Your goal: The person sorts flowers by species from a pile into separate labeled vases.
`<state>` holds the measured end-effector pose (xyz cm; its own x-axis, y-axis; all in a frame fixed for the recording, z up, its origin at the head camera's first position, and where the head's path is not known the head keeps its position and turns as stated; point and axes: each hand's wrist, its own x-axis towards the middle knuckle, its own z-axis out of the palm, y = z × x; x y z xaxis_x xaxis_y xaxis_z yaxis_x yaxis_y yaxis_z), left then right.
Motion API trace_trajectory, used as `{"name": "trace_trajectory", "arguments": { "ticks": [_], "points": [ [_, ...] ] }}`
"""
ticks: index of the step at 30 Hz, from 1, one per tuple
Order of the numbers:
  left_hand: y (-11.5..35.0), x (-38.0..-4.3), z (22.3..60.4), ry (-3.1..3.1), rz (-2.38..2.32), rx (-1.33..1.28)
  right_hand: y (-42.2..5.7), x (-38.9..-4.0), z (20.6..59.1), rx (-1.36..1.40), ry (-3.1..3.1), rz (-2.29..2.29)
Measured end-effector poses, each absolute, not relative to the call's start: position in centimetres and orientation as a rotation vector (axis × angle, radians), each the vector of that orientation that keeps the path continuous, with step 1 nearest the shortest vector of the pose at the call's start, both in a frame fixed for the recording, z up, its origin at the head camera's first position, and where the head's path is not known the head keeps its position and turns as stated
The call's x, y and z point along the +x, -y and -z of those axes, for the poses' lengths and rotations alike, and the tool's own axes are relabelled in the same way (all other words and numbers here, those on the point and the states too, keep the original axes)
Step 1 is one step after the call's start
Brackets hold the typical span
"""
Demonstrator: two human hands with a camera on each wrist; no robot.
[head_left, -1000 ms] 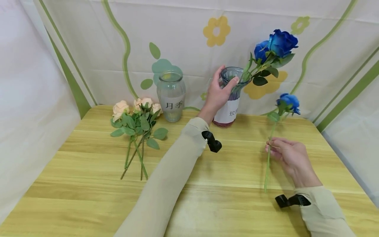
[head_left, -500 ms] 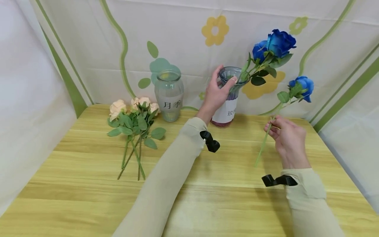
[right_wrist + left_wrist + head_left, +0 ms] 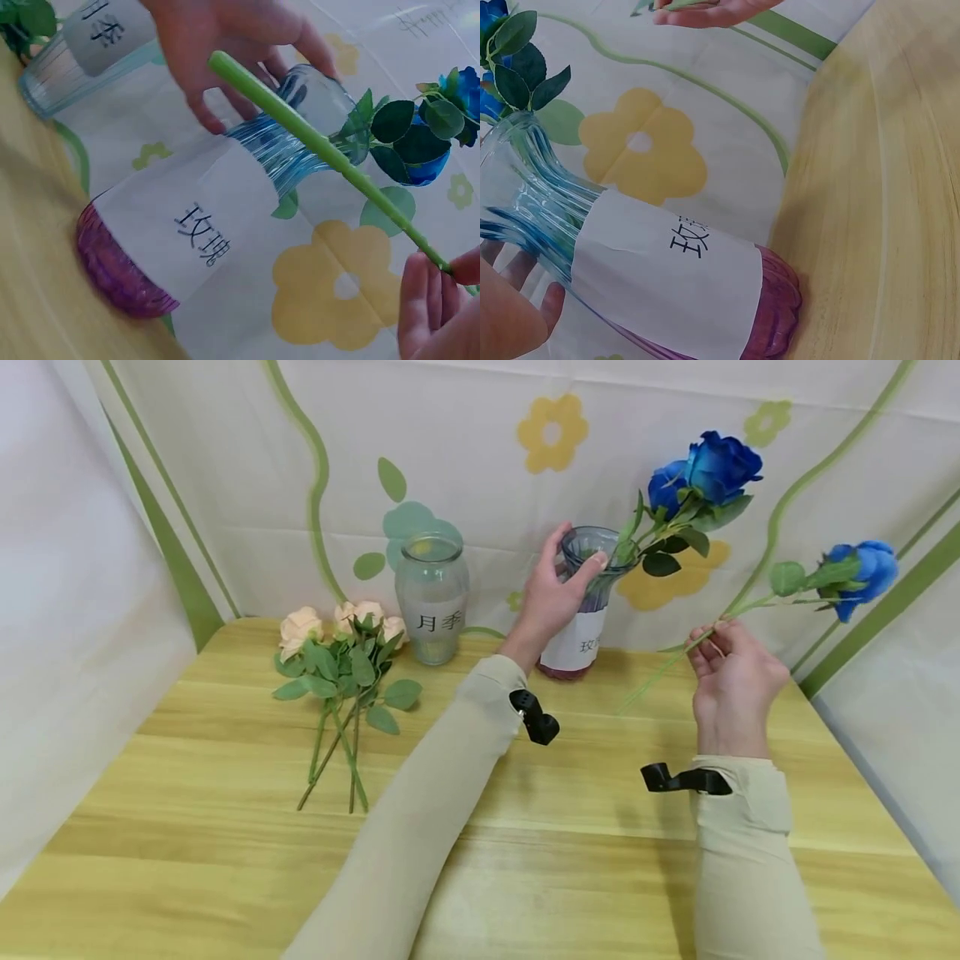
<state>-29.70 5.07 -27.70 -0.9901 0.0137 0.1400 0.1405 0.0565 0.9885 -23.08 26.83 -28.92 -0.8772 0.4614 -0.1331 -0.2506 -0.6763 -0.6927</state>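
Note:
My left hand (image 3: pixel 553 597) grips the flared neck of a blue-to-purple glass vase (image 3: pixel 576 643), which stands on the table with a white label. Blue roses (image 3: pixel 716 468) stand in that vase, leaning right over its rim. To the right, my right hand (image 3: pixel 735 681) pinches the green stem of a single blue rose (image 3: pixel 862 578) between thumb and fingers, held above the table. Its bloom points right and its cut end points down and left toward the vase. In the right wrist view the bare stem (image 3: pixel 315 142) crosses in front of the vase's neck.
A clear glass vase (image 3: pixel 432 602) with a white label stands at the back, left of the held vase. Several peach roses (image 3: pixel 352 664) with crossed stems lie on the wooden table (image 3: pixel 540 877) farther left. A patterned cloth (image 3: pixel 480 460) hangs behind.
My right hand has moved up and away from me with the blue rose. The rose has tipped from nearly upright to leaning far right. My left hand has stayed on the vase.

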Motion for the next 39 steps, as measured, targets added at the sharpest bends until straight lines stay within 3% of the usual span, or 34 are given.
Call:
{"name": "trace_trajectory", "arguments": {
  "ticks": [25, 39],
  "points": [
    [-5.2, -29.8, 27.9, 2.189, 2.101, -0.180, -26.2, -24.3, 26.6, -0.275, 0.441, -2.546],
    [-5.3, -29.8, 28.0, 2.165, 2.112, -0.194, -24.8, -24.6, 26.2, -0.246, 0.473, -2.435]
  ]
}}
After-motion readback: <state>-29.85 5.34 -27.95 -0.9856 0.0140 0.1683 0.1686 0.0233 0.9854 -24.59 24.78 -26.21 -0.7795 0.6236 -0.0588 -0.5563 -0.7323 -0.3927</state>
